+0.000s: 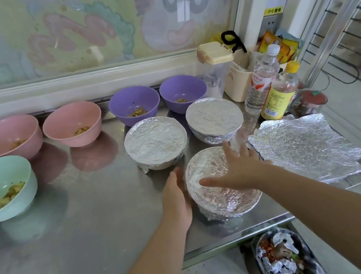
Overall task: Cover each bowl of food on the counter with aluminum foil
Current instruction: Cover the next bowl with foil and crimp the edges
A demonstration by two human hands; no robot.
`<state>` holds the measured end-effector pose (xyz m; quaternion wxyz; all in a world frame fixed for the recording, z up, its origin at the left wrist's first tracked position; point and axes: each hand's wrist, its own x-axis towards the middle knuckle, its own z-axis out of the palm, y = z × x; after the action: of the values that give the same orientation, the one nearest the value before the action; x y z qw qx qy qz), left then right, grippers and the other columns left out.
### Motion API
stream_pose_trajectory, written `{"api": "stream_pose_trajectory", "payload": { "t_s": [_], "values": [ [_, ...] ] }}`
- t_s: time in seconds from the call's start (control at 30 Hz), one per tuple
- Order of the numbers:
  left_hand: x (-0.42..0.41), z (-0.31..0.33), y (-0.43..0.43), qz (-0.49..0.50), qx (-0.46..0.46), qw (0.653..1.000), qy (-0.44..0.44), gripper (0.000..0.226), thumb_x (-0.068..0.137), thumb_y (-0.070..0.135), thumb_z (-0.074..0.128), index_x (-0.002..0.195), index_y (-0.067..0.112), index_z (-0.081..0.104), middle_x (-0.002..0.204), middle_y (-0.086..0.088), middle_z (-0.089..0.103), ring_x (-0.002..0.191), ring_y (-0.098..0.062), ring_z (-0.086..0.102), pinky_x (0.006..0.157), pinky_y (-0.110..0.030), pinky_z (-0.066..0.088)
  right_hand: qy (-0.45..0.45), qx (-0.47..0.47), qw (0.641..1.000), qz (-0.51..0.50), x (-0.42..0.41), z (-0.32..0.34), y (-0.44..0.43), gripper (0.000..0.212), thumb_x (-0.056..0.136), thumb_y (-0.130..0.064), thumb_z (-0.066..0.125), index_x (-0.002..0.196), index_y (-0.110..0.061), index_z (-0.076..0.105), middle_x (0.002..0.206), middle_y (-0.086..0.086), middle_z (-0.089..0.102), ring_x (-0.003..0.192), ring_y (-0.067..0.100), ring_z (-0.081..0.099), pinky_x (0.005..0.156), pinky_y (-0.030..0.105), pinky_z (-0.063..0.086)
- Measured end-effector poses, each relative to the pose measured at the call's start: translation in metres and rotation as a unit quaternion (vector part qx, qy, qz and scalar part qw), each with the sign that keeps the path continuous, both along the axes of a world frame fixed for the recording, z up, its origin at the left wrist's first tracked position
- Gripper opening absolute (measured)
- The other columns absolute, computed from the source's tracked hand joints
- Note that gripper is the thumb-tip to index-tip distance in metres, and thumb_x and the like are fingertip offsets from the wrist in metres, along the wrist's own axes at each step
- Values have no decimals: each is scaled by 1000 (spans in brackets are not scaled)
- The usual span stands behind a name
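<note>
Foil-covered bowl (220,192): left fingers (177,176) against side, right fingers (227,153) seemingly over top.

Kitchen, pretty clearly: a stainless-steel counter (105,221) is spread under the fingers (226,150), a yellow-capped clear plastic sauce bottle (281,93) is parked beyond them, pastel plastic food bowls (79,140) leftward.

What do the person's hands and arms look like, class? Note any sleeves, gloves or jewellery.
Nothing is worn on them. The left hand and right hand have no gloves, rings or watch visible. The left forearm and right forearm are uncovered to the frame's edge, so no sleeves show.
</note>
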<state>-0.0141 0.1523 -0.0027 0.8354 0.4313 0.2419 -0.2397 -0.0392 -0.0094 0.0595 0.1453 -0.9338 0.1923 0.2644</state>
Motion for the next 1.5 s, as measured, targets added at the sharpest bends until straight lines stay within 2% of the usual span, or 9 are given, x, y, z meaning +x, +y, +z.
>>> {"api": "stream_pose_trajectory", "payload": {
  "t_s": [0.17,0.27,0.47,0.67,0.97,1.07,1.13,1.23,1.5],
  "values": [
    [-32,-11,11,-19,151,988,9,16,99,6,44,105,3,59,103,-18,70,92,-25,67,79,-31,52,-17,-63,983,174,11,-7,17,141,50,-103,52,151,-47,-27,161,2,-36,149,42,-26,112,80,5],
    [-52,-6,12,-105,164,980,36,21,99,3,42,87,4,60,57,-2,65,58,-14,53,60,-24,45,-3,-63,984,169,15,-15,19,139,49,-102,55,152,-50,-24,163,-1,-33,150,42,-24,110,82,3],
    [-68,-11,6,-136,67,979,136,26,100,19,50,76,12,56,66,0,56,53,-11,43,48,-20,31,-1,-62,987,148,16,-16,19,142,47,-101,59,153,-49,-21,167,-1,-24,152,42,-18,109,82,3],
    [-72,-16,5,-55,-36,982,176,14,98,8,54,87,0,56,73,-12,59,66,-20,59,65,-31,53,0,-63,987,148,16,-14,20,141,48,-100,59,153,-49,-20,167,-1,-24,152,41,-18,110,82,4],
    [-75,-14,7,-80,10,993,84,20,95,-10,43,101,-2,61,87,-14,61,83,-22,62,84,-34,56,4,-62,987,150,16,-14,19,141,50,-100,59,153,-48,-22,166,-1,-26,152,42,-18,110,82,5],
    [-78,-21,10,-150,86,985,0,32,81,-3,58,112,-1,61,98,-12,63,94,-20,64,96,-35,54,5,-59,987,151,16,-15,19,142,49,-100,58,153,-48,-21,166,-1,-26,152,42,-19,109,82,5],
    [-80,-23,12,-193,180,962,-72,46,68,17,69,112,6,61,93,-8,67,85,-19,66,86,-34,54,6,-60,986,153,16,-16,18,143,47,-101,57,153,-48,-22,166,-1,-26,151,43,-19,108,83,5],
    [-78,-25,16,-205,276,927,-148,21,81,13,71,98,12,59,74,7,66,65,-5,61,68,-25,48,8,-63,986,156,17,-17,17,143,46,-103,55,153,-48,-23,166,-1,-26,151,44,-19,108,84,5],
    [-57,-24,34,-259,364,851,-277,6,86,19,73,85,23,70,78,1,71,65,-5,63,62,-17,49,6,-54,987,153,16,-17,17,144,43,-104,54,153,-49,-22,166,-1,-27,151,42,-21,108,83,3]
  ]
}}
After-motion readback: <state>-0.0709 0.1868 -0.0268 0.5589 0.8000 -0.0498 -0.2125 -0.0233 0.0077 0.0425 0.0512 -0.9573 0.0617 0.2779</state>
